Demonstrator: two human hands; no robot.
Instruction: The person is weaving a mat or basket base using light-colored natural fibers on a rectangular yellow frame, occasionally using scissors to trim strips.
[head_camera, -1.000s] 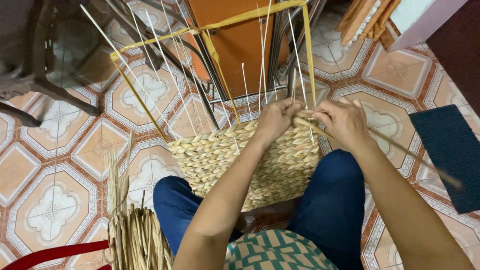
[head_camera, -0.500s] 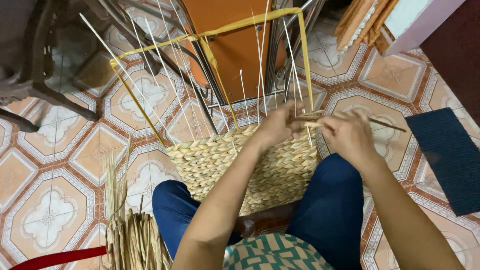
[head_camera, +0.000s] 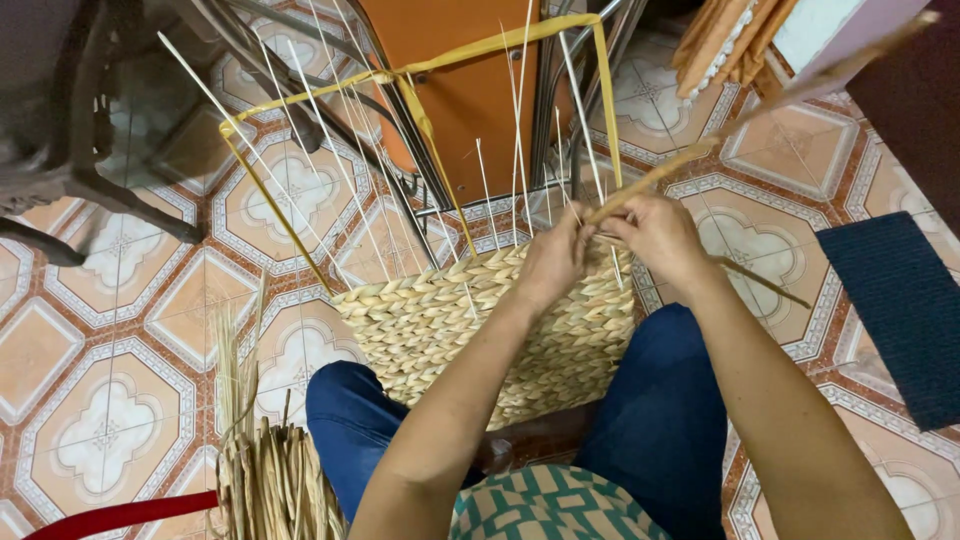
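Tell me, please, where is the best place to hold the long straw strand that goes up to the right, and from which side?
Best grip the straw strand at its low end, just above the woven basket's rim, where the right hand pinches it. Probably come from the near right side: the strand slants away up-right, and thin upright stakes crowd the left, beside the left hand.

- Left hand (head_camera: 553, 262) reaches forward from a bare forearm, fingers curled shut.
- Right hand (head_camera: 655, 232) sits just beside it, fingers pinched closed, wrist slightly raised.
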